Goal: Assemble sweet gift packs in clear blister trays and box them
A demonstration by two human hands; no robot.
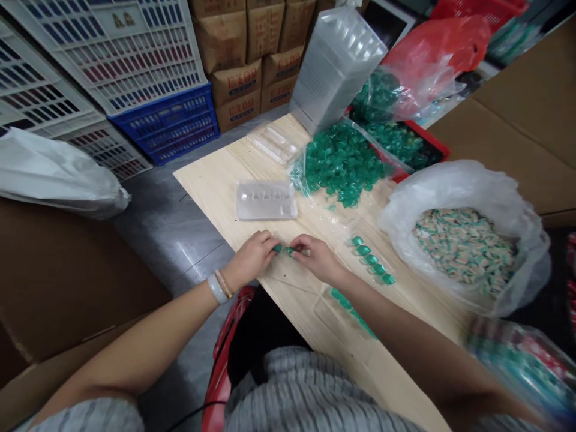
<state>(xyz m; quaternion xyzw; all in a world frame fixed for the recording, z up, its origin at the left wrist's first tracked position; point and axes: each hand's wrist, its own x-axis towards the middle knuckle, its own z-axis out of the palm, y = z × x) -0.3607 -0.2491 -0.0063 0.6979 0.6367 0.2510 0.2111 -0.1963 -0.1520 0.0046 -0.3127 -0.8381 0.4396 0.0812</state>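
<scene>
Above the table's near edge, my left hand (252, 257) is closed, pinching a small shiny green piece (277, 248) between thumb and fingers. A few centimetres to its right, my right hand (315, 259) pinches another small green piece (289, 251), partly covered by the fingertips. Just beyond both hands lies a clear plastic tray (267, 209) with moulded hollows. To the right of my right hand is a short row of green pieces (371, 259). Under my right forearm, a second row of green pieces (345, 302) is partly hidden.
A heap of green pieces (344, 156) lies farther back, beside a tall stack of clear trays (324, 72) and another clear tray (273, 143). At right stands an open plastic bag (405, 204) of small striped pieces. Crates (166, 123) and a cardboard box (67, 270) stand left.
</scene>
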